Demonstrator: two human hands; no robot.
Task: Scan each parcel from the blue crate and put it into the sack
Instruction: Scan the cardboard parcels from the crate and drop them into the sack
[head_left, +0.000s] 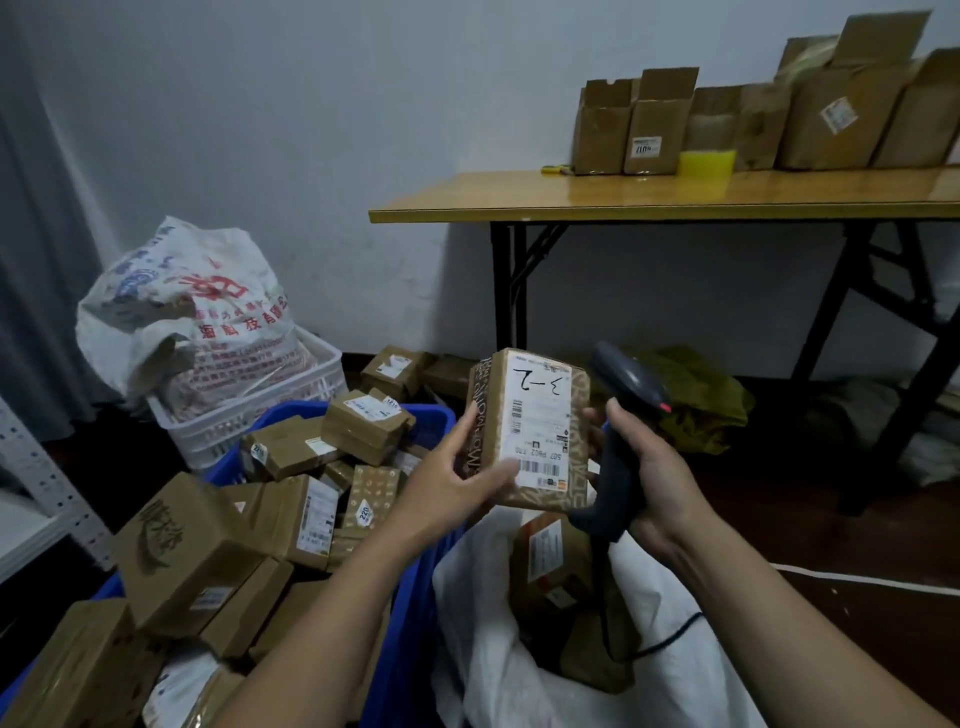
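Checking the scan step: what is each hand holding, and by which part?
The left hand grips the parcel by its lower left corner; the right hand grips the scanner by its handle.

You're in a small parcel-sorting rm. Evidence: blue crate (410, 597) near left, heaped w/ labelled cardboard parcels (187, 551); stuffed printed sack (197, 312) far left in white basket (249, 421); folding table (571, 195) far right w/ opened cartons (654, 119); handheld barcode scanner (631, 384).
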